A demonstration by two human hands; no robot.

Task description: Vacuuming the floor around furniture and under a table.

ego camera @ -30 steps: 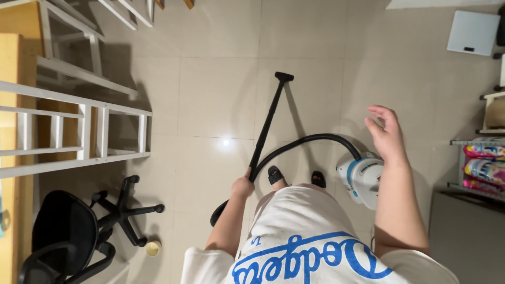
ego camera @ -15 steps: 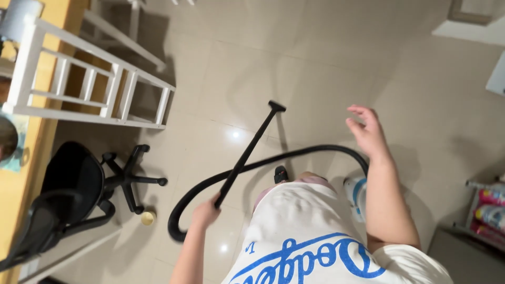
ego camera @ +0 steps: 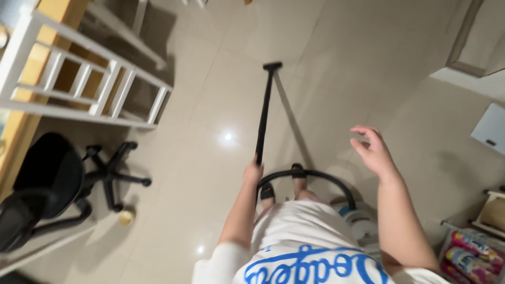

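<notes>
Wand (ego camera: 264, 108) runs up centre frame, nozzle (ego camera: 272, 66) on tile; left hand (ego camera: 253, 172) clenched round its lower end; right hand (ego camera: 372, 151) open, empty, mid-right; hose (ego camera: 310, 175) loops round feet, likely trip risk; canister (ego camera: 363, 223) behind may tip if hose tugged; office chair (ego camera: 58, 179) lower left could snag wand.

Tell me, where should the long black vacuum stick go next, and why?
Probably a short pull back toward the feet. The left hand grips the long black vacuum wand, and its flat black floor nozzle sits far out on the beige tiled floor. The right hand is open and holds nothing.
</notes>
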